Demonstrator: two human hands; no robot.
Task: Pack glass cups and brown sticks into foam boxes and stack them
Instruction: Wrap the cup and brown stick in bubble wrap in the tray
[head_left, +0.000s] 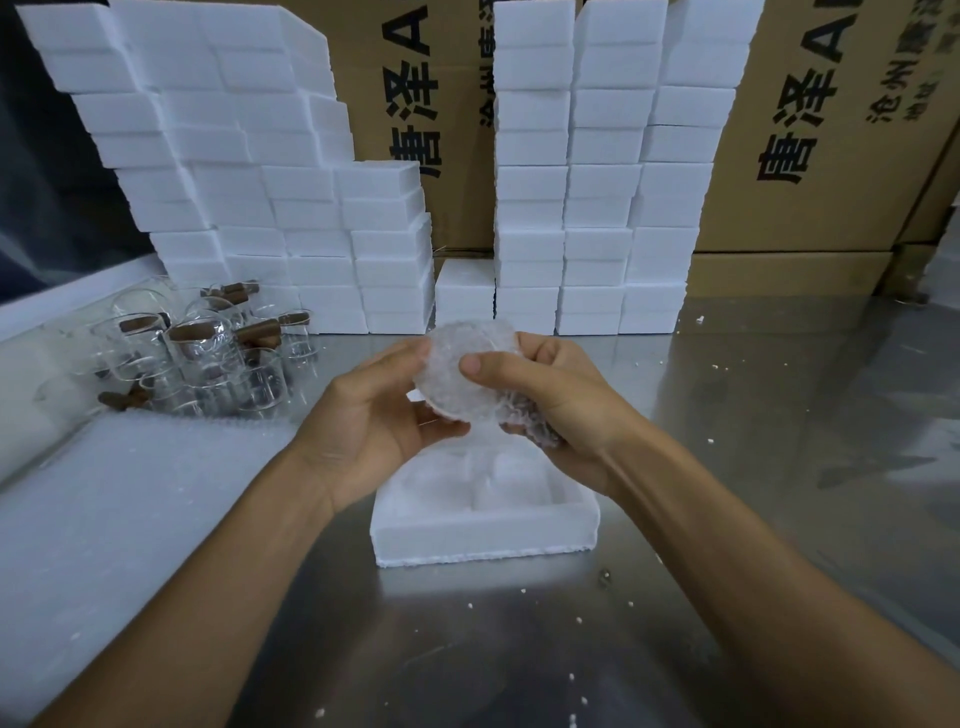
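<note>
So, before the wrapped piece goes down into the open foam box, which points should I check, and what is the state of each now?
1. Bubble-wrapped bundle gripped by both the left hand and right hand: ok.
2. Wrap fully closed around its contents: cannot tell.
3. Open foam box directly below the hands: ok.
4. Box compartments free: cannot tell, hands partly cover them.
5. More glass cups and brown sticks waiting at the left: ok.

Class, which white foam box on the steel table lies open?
The white foam box directly below the hands: lidless, its moulded compartments showing. All others stand stacked behind, closed.
</note>
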